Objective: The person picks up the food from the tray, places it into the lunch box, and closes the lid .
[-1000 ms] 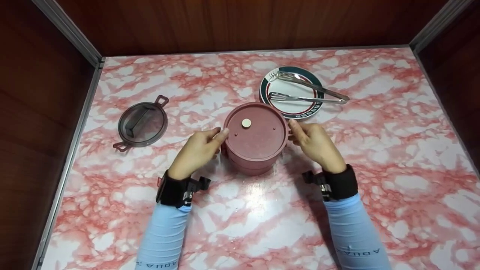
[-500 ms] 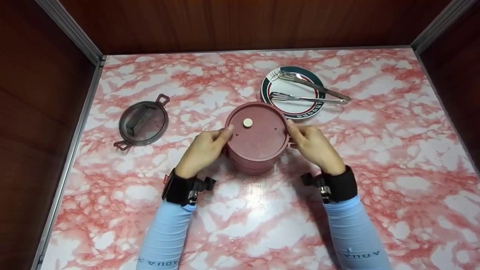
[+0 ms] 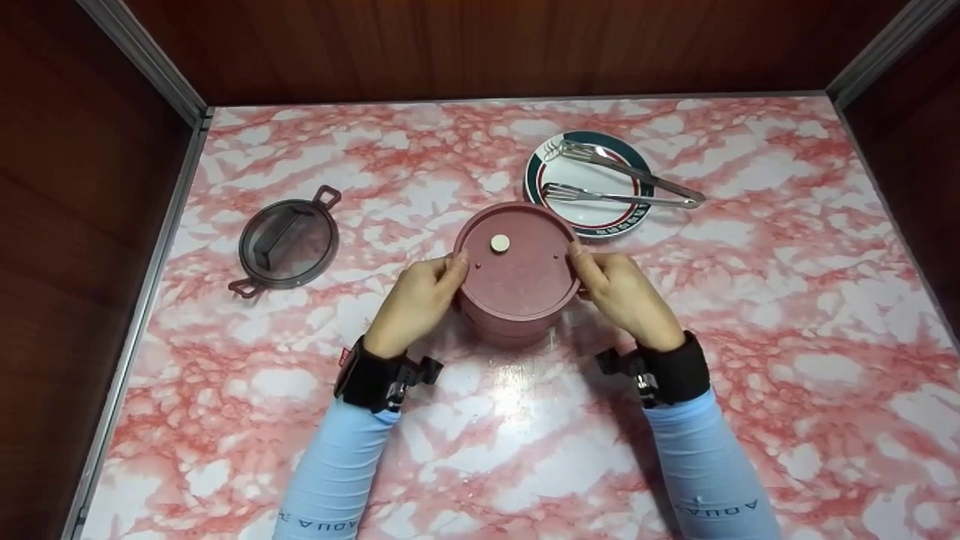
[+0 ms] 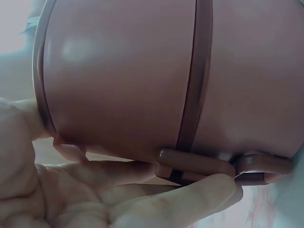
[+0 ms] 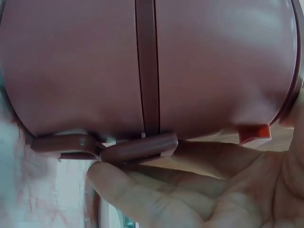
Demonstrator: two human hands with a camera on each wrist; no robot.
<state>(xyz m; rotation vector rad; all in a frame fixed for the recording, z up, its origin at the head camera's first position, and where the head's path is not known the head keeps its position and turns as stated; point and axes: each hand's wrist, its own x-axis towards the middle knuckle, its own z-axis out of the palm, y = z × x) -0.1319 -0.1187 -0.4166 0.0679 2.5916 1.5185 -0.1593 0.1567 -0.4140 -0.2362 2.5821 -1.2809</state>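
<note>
In the middle of the head view stands a dusty-red pot (image 3: 510, 328), its flat lid (image 3: 517, 289) topped by a small cream knob (image 3: 499, 243). My left hand (image 3: 414, 300) grips the pot's left side, thumb on the lid's rim. Opposite it, my right hand (image 3: 628, 296) holds the right side the same way. Both wrist views show a dark band around the pot's wall and two side handles, one above the other. My left fingers reach under the upper handle (image 4: 197, 164); my right fingers lie against the matching handle (image 5: 140, 147).
Behind the pot to the right, metal tongs (image 3: 679, 193) lie across a green-rimmed plate (image 3: 641, 159). Far left rests a see-through lid (image 3: 307, 251) with two red loop handles. Wooden walls (image 3: 480, 49) border the marbled table (image 3: 787, 285) on three sides.
My left hand has shifted right, closer against the pot, and its thumb now lies on the lid's rim. My right thumb has moved slightly inward onto the rim. The pot stands almost where it was.
</note>
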